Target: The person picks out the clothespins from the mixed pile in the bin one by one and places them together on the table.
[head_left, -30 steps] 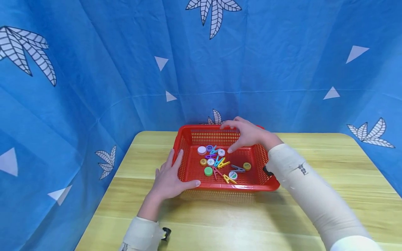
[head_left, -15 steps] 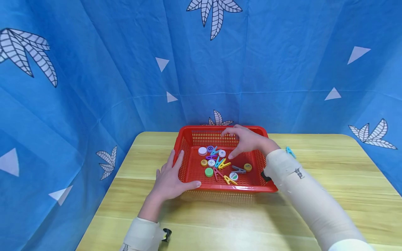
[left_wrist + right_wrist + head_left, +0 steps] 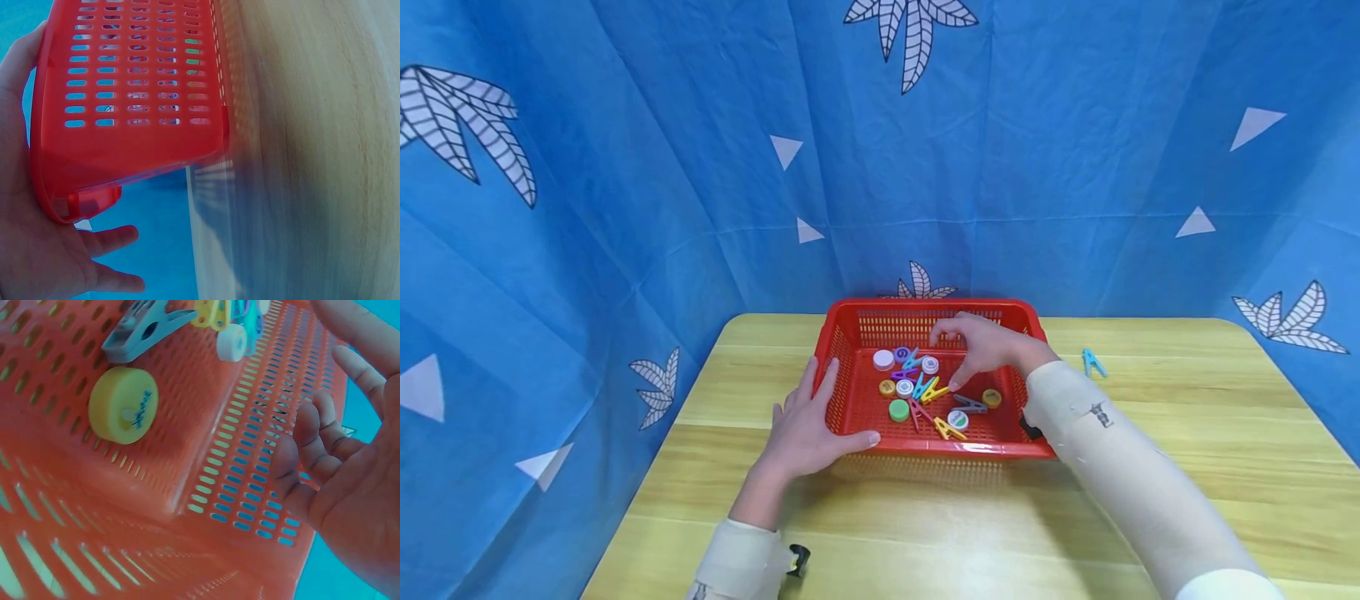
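A red slotted plastic basket (image 3: 925,447) holds several bottle caps and plastic clothespins. My left hand (image 3: 801,429) rests with spread fingers on its near left corner, the thumb on the front rim. In the left wrist view the left hand (image 3: 47,250) lies against the rim. Inside the basket, my right hand (image 3: 988,346) hovers with bent fingers and nothing in its grasp. Its thumb tip is close to a yellow clothespin (image 3: 933,392); contact is unclear. The right wrist view shows a grey clothespin (image 3: 140,331) and a yellow cap (image 3: 124,405) below the right hand (image 3: 350,462).
To the right of the basket, a light blue clothespin (image 3: 1093,363) lies on the wooden table (image 3: 1210,417). A green cap (image 3: 898,410) and a red clothespin (image 3: 916,412) sit near the basket's front. A blue curtain (image 3: 1037,150) hangs behind.
My right hand has come down and nearer to me inside the basket, toward the yellow clothespin. The right forearm's shift uncovers the light blue clothespin on the table. My left hand stays put.
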Tool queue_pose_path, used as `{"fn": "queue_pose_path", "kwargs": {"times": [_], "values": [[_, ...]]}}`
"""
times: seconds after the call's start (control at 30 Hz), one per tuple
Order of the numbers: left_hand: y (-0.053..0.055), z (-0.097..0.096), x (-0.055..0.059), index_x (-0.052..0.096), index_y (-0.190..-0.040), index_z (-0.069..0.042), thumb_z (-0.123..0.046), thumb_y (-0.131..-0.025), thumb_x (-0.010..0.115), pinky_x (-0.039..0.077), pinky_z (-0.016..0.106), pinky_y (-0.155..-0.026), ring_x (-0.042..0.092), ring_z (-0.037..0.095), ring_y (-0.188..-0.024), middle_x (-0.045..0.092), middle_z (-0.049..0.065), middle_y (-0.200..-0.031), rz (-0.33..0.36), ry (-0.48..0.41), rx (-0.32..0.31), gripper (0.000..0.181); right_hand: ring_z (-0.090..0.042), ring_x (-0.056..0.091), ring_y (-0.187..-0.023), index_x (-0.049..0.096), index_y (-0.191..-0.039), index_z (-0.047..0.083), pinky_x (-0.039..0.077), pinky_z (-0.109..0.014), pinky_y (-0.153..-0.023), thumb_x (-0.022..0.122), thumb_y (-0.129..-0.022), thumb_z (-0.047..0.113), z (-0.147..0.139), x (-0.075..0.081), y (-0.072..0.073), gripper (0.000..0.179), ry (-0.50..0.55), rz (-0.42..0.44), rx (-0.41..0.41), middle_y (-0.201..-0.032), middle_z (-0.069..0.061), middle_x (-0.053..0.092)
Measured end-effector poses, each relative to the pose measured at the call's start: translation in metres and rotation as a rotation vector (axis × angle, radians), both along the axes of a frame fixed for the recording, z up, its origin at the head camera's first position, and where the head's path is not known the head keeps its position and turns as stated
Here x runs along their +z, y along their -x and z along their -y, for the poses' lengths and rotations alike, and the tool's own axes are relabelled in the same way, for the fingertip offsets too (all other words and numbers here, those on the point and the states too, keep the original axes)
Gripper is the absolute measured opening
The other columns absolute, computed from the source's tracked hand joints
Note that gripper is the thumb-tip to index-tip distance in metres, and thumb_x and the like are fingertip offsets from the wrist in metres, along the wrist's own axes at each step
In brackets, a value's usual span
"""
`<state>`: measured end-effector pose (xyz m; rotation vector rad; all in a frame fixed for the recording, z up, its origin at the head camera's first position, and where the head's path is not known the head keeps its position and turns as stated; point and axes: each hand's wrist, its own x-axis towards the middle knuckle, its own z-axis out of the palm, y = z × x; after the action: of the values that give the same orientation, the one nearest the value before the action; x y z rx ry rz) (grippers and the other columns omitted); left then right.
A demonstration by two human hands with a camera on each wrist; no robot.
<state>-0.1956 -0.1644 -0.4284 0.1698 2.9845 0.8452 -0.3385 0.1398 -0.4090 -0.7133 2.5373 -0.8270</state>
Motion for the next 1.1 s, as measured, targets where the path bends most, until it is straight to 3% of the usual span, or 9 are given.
{"fn": "queue_pose_path", "kwargs": {"times": [0.37, 0.7, 1.1], "values": [[-0.002, 0.000, 0.001, 0.011, -0.162, -0.026, -0.073, -0.062, 0.079, 0.018, 0.074, -0.106, 0.022, 0.035, -0.142, 0.005, 0.007, -0.165, 0.011, -0.004, 0.008, 0.130, -0.032, 0.044, -0.122, 0.060, -0.124, 0.018, 0.055, -0.047, -0.087, 0.092, -0.069, 0.008, 0.007, -0.009, 0.005, 0.065, 0.027, 0.104, 0.021, -0.129, -0.010, 0.053], [-0.003, 0.000, 0.001, 0.011, -0.162, -0.025, -0.076, -0.062, 0.076, 0.019, 0.075, -0.106, 0.022, 0.036, -0.142, 0.005, 0.007, -0.166, 0.014, 0.002, 0.005, 0.130, -0.034, 0.042, -0.124, 0.062, -0.129, 0.022, 0.050, -0.053, -0.093, 0.090, -0.070, 0.003, 0.015, -0.016, 0.012, 0.068, 0.014, 0.241, -0.019, -0.131, -0.010, 0.050], [-0.001, -0.001, 0.002, 0.011, -0.162, -0.026, -0.076, -0.062, 0.076, 0.019, 0.075, -0.106, 0.023, 0.034, -0.142, 0.005, 0.007, -0.165, 0.012, 0.018, 0.007, 0.130, -0.030, 0.046, -0.118, 0.062, -0.126, 0.024, 0.053, -0.045, -0.089, 0.089, -0.069, 0.001, 0.020, -0.026, 0.014, 0.067, -0.014, 0.276, 0.012, -0.126, -0.011, 0.052]]}}
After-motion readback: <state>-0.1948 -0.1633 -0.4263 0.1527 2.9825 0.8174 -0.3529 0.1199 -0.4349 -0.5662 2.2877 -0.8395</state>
